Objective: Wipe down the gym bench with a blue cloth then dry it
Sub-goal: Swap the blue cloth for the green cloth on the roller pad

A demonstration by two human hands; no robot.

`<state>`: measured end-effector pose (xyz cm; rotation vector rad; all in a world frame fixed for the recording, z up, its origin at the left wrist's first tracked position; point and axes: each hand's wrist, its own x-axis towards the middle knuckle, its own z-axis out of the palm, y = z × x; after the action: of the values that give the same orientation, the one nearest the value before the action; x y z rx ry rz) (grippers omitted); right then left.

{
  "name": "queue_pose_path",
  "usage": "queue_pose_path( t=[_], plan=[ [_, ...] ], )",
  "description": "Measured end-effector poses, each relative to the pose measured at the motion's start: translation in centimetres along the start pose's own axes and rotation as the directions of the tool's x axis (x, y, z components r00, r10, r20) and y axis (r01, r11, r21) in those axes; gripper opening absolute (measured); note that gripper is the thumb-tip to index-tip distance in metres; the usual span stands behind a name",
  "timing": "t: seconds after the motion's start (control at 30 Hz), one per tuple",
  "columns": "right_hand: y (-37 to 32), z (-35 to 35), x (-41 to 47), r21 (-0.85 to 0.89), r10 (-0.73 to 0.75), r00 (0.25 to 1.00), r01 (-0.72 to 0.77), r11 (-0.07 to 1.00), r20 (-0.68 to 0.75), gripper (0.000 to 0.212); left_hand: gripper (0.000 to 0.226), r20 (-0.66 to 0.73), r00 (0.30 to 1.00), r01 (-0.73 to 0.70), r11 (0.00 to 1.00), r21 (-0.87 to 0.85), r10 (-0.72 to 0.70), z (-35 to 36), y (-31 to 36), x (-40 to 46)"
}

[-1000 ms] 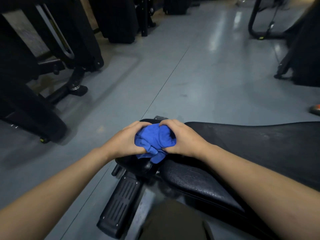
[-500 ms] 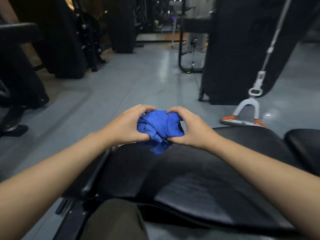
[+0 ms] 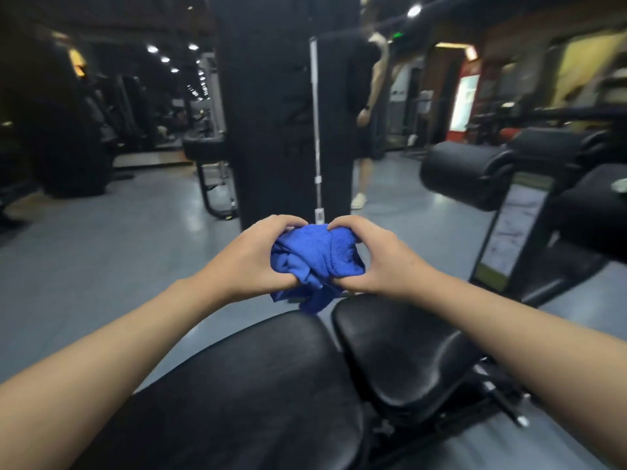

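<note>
both hands [image 3: 317,257] bunch blue cloth [image 3: 315,256] above bench [image 3: 258,385] (black padding).

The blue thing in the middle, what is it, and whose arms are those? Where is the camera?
The camera sits on a person's head and looks forward and down, so you see that person's own two bare arms reaching out. There is no robot here. The left hand and the right hand both squeeze a crumpled bright blue cloth, scrunched into a ball between them. The cloth is held up in the air, not lying on anything. Below it is a gym bench with shiny black padded cushions, which the person means to wipe. Around it is a gym with a grey floor, a tall black machine column straight ahead and black roller pads on the right. Another person stands further back, blurred.
</note>
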<state>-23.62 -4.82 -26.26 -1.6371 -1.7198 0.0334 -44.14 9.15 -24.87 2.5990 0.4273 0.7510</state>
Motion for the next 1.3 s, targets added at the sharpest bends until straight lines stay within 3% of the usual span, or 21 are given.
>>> queue_pose_path(
  t=[0.2, 0.47, 0.87, 1.13, 1.3],
  plan=[
    [3.3, -12.3, -2.1, -0.156, 0.032, 0.992, -0.051, 0.986, -0.121, 0.067, 0.069, -0.033, 0.979, -0.202, 0.978, -0.054, 0.2, 3.2, 8.5, 9.7],
    [6.5, -23.6, -3.7, -0.29, 0.059, 0.982, -0.111, 0.951, -0.18, 0.067, 0.07, -0.062, 0.931, -0.365, 0.921, -0.136, 0.36, 6.8, 16.3, 18.9],
    [12.7, -36.2, -1.0, -0.534, 0.078, 0.984, -0.152, 0.832, -0.16, 0.067, 0.068, -0.174, 0.888, -0.441, 0.894, -0.071, 0.425, 12.0, 21.8, 31.9],
    [18.0, -39.8, -0.6, -0.573, 0.14, 0.977, -0.209, 0.792, -0.162, 0.068, 0.055, -0.153, 0.89, -0.443, 0.893, -0.075, 0.429, 15.4, 23.3, 37.8],
    [20.8, -40.3, -1.3, -0.544, 0.266, 0.959, -0.276, 0.792, -0.099, 0.064, 0.056, -0.096, 0.909, -0.412, 0.907, -0.084, 0.404, 19.2, 22.8, 39.2]
  ],
)
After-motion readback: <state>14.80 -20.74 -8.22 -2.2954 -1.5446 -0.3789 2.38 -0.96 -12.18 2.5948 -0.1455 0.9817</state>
